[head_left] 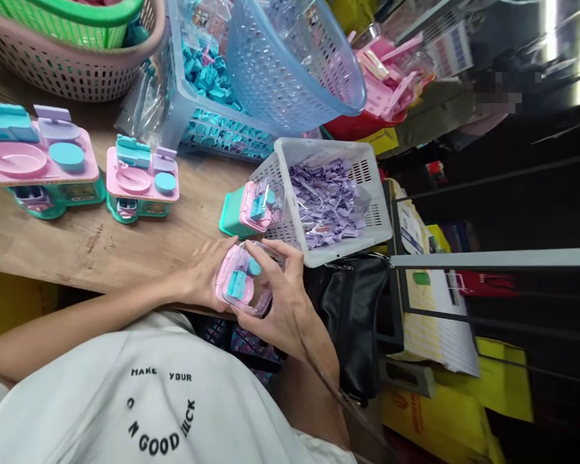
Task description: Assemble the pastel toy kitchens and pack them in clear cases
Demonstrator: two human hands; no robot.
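Note:
At the table's front edge, a small toy kitchen set (241, 283) with a pink top and blue pieces is between my two hands. My left hand (205, 270) is closed around its pink side. My right hand (285, 299) grips the clear plastic cover (263, 303) over its top, thumb and fingers on opposite sides. The lower part of this toy is hidden. Just beyond it stands a similar toy with a teal base (244, 209), also under clear plastic. Two more toy kitchens, a larger one (38, 158) and a smaller one (142, 180), stand uncovered to the left.
A white basket (379, 206) of purple pieces tilts at the table's right end. Behind are a blue crate (222, 116) of blue pieces, a light-blue basket (290, 84) and a pink basket (67, 74). A black bag (352, 322) hangs right of my right hand.

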